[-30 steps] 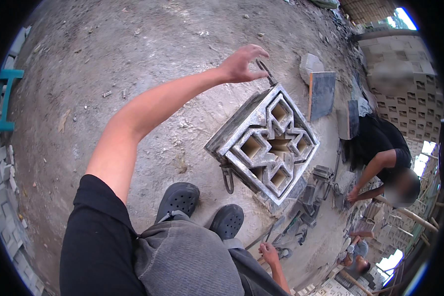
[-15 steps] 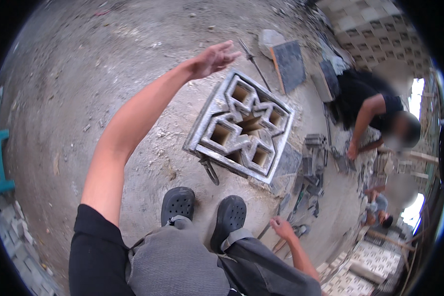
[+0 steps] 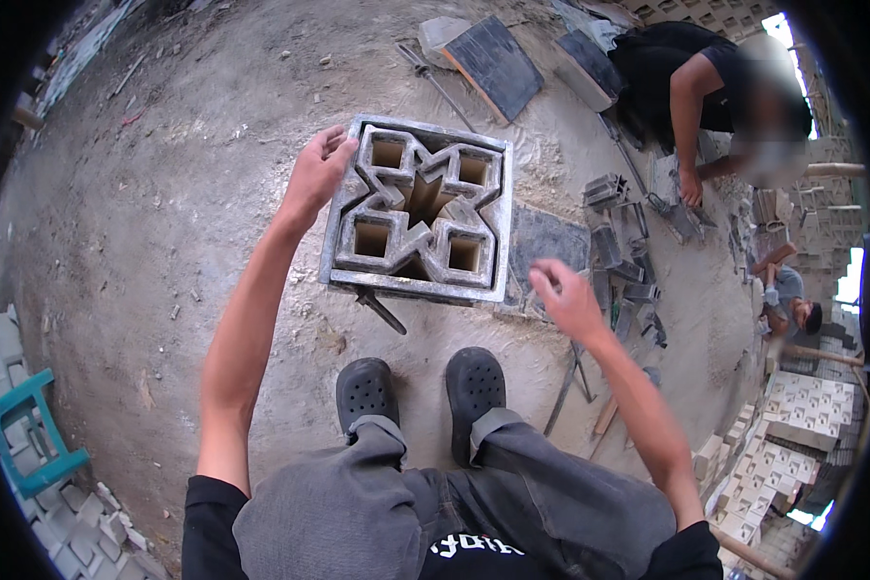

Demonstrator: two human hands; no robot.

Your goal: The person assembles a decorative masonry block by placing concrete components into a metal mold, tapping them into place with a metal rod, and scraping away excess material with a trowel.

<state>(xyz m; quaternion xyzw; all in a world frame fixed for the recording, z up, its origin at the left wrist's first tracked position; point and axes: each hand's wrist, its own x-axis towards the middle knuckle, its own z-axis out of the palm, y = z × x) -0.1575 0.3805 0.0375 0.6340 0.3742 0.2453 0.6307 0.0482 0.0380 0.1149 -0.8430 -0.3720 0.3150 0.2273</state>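
On the ground before me stands a square metal block mould (image 3: 508,227), its frame grey and dusty. Inside it is a patterned block (image 3: 401,253) with a star-shaped opening and several square holes. My left hand (image 3: 321,172) is at the mould's upper left edge, fingers stretched toward the rim; whether they touch it I cannot tell. To the right of the mould hovers my right hand (image 3: 565,295), fingers loosely bent and apart, holding nothing. Beneath it lies a dark flat plate (image 3: 549,237). A metal handle (image 3: 382,311) sticks out from the mould's near side.
Dark slabs (image 3: 493,68) and a metal rod (image 3: 435,85) lie beyond the mould. Metal pieces (image 3: 633,246) are scattered at right, where a co-worker (image 3: 691,92) bends down. A teal plastic stool (image 3: 43,435) and stacked pale blocks (image 3: 802,406) stand at the sides.
My left hand has come down from beyond the mould to its left edge. My right hand has risen from low at the right to beside the mould. The view has turned.
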